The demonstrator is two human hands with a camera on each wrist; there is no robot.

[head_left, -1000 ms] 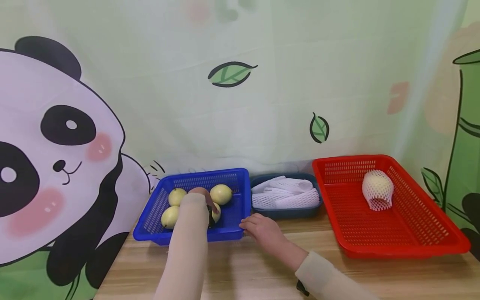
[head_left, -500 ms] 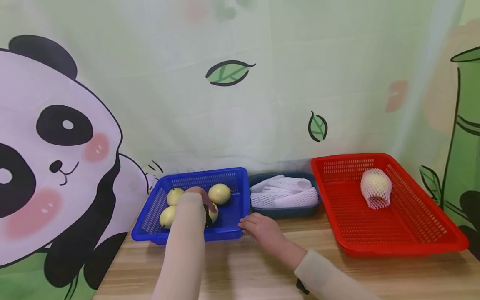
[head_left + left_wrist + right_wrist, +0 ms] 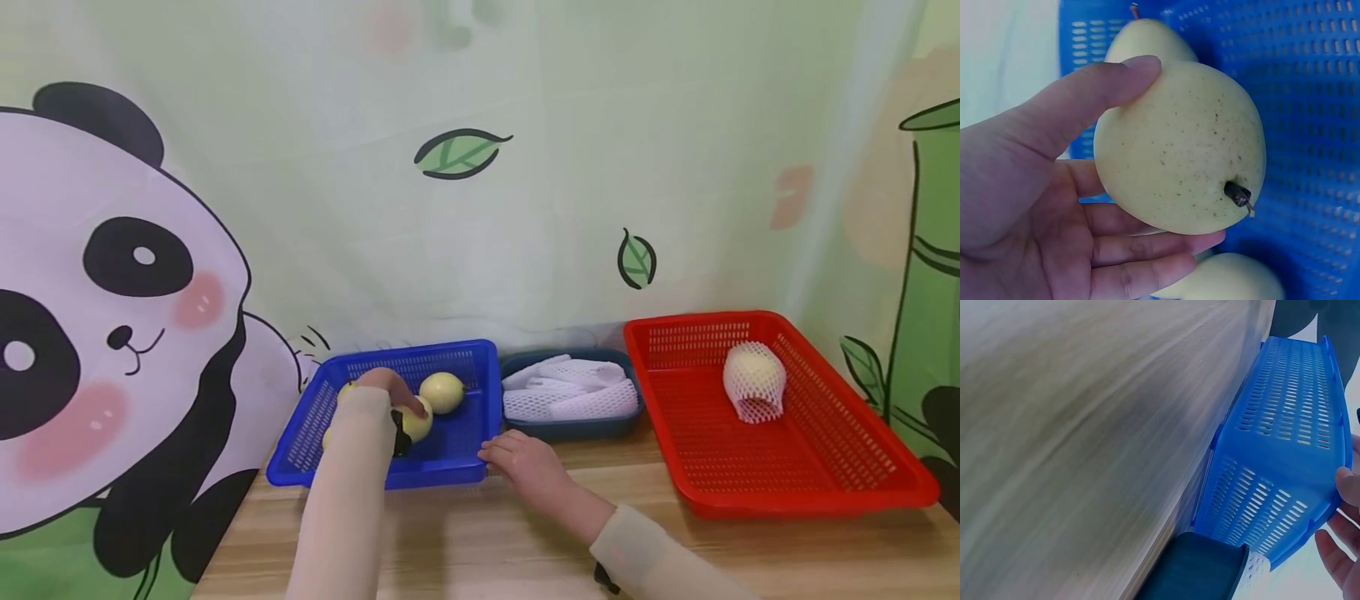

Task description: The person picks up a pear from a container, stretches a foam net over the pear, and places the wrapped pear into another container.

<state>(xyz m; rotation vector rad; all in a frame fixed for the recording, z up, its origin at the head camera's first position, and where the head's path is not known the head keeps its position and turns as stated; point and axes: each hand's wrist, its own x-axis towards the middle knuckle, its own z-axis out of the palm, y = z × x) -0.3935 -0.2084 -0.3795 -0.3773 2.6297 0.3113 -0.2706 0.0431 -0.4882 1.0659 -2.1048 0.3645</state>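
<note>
In the left wrist view a pale yellow-green pear (image 3: 1179, 144) with a dark stem sits between thumb and fingers of my left hand (image 3: 1041, 181). The head view puts this left hand (image 3: 388, 385) inside the blue basket (image 3: 457, 477), the held pear (image 3: 418, 423) partly covered by it. Another pear (image 3: 442, 392) lies just behind; others are mostly hidden by the sleeve. My right hand (image 3: 528, 462) holds the basket's near right corner. In the right wrist view its thumb (image 3: 1349, 487) lies against the basket rim (image 3: 1342, 425).
A dark blue tub (image 3: 581, 430) with several white foam net sleeves (image 3: 570, 387) stands right of the basket. Further right, a red basket (image 3: 765, 483) contains one pear in a foam net (image 3: 756, 382). All stand on a wooden table (image 3: 465, 533) before a panda-printed curtain (image 3: 525, 208).
My left hand has shifted slightly leftward, and the pear in its grip shows more and sits a little higher. The right hand stays at the basket corner.
</note>
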